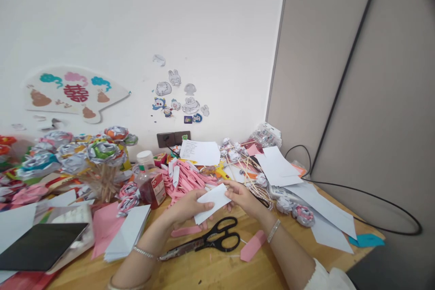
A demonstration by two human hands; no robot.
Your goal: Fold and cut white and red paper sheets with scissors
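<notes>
Between my two hands is a white strip of paper [213, 200], held slanting above the wooden table. My left hand [187, 207] grips its lower left end, thumb on top and fingers beneath. At the upper right end, my right hand [240, 197] pinches the same paper. Directly below lie black-handled scissors [217, 238], their blades pointing left. A folded pink paper piece [253, 245] rests right of the scissors, and another pink strip [186, 231] lies just under my left hand.
Behind my hands is a heap of pink folded strips [185, 174] beside a bottle of red liquid [151, 186]. Paper flowers on sticks [105, 158] stand at left, near a black tablet [41, 245]. White sheets [326, 208] and a black cable [374, 224] lie at right.
</notes>
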